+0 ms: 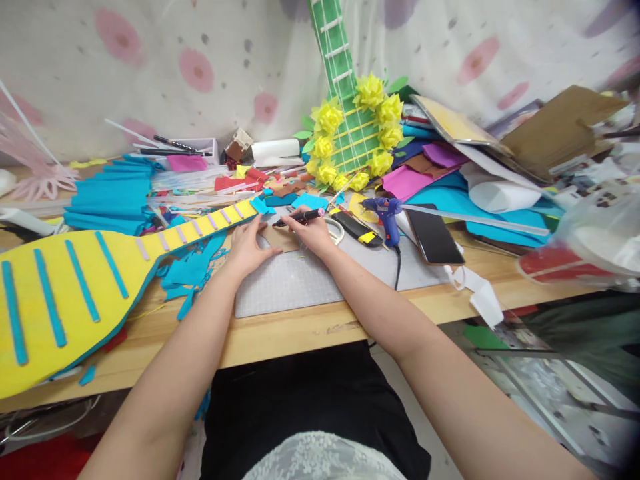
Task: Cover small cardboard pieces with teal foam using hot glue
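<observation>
My right hand (314, 235) is closed around a black marker (306, 216) with a pink end, its tip pointing left over a small brown piece of cardboard (281, 240). The cardboard lies on a grey cutting mat (285, 283). At its left edge rests my left hand (245, 250), thumb and fingers apart, touching the piece. Just right of my right hand are a white ring-shaped roll (338, 231), partly hidden, and a black and yellow utility knife (357, 229). A blue glue gun (387, 217) lies farther right.
A yellow guitar-shaped craft (60, 293) with blue strips fills the left side. A green one (345, 87) with yellow flowers leans at the back. Blue scraps (193, 270) lie beside my left arm. To the right are a phone (434, 235) and a plastic-wrapped tub (575, 253).
</observation>
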A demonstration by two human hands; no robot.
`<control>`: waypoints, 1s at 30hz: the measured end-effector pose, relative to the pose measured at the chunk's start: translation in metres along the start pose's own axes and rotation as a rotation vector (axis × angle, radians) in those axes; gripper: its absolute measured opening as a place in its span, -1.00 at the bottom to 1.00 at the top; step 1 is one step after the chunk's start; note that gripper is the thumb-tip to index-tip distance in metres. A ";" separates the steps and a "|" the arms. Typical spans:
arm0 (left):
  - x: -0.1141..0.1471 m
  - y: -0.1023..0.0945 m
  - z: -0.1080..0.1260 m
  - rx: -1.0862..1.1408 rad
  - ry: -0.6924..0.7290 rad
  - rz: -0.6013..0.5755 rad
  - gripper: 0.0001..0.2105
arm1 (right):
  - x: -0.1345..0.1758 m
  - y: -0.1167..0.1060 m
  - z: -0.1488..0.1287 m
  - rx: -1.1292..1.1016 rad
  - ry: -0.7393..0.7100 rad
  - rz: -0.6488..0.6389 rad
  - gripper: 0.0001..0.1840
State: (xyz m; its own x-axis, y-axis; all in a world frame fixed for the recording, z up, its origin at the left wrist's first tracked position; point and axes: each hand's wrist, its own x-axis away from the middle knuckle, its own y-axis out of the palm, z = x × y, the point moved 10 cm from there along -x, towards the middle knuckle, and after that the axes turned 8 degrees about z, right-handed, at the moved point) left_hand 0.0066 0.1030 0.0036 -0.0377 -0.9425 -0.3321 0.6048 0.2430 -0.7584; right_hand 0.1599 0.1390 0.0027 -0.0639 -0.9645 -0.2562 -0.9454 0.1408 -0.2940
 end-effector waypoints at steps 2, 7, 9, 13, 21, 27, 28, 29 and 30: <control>0.000 0.000 0.000 0.004 0.000 0.002 -0.14 | 0.000 0.001 0.001 0.012 -0.006 -0.009 -0.63; 0.000 0.000 -0.001 0.006 -0.004 0.010 -0.16 | -0.001 0.003 0.003 0.020 -0.001 -0.013 -0.64; 0.000 0.000 0.000 0.004 -0.010 0.007 -0.15 | -0.001 0.003 0.003 0.013 0.004 -0.009 -0.64; 0.000 -0.001 0.001 -0.005 -0.018 0.006 -0.15 | -0.001 0.002 0.001 0.006 -0.001 -0.007 -0.65; 0.000 -0.001 0.002 -0.007 -0.001 0.004 -0.16 | -0.002 0.002 0.002 -0.005 -0.017 0.003 -0.63; 0.000 -0.001 0.000 -0.001 -0.007 0.008 -0.17 | -0.002 0.002 0.003 -0.006 -0.012 0.008 -0.62; 0.000 -0.001 0.000 0.001 -0.007 0.009 -0.17 | -0.002 0.002 0.003 0.002 -0.010 0.002 -0.63; 0.000 -0.001 0.000 0.004 -0.004 0.010 -0.17 | -0.001 0.003 0.002 0.010 -0.010 -0.006 -0.63; 0.000 -0.001 0.000 0.007 0.000 0.012 -0.17 | -0.001 0.003 0.001 0.020 -0.013 -0.012 -0.63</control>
State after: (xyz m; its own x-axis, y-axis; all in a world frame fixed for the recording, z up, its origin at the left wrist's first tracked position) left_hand 0.0061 0.1033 0.0041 -0.0303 -0.9396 -0.3409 0.6111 0.2525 -0.7502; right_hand 0.1576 0.1408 0.0008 -0.0487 -0.9632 -0.2644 -0.9396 0.1340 -0.3151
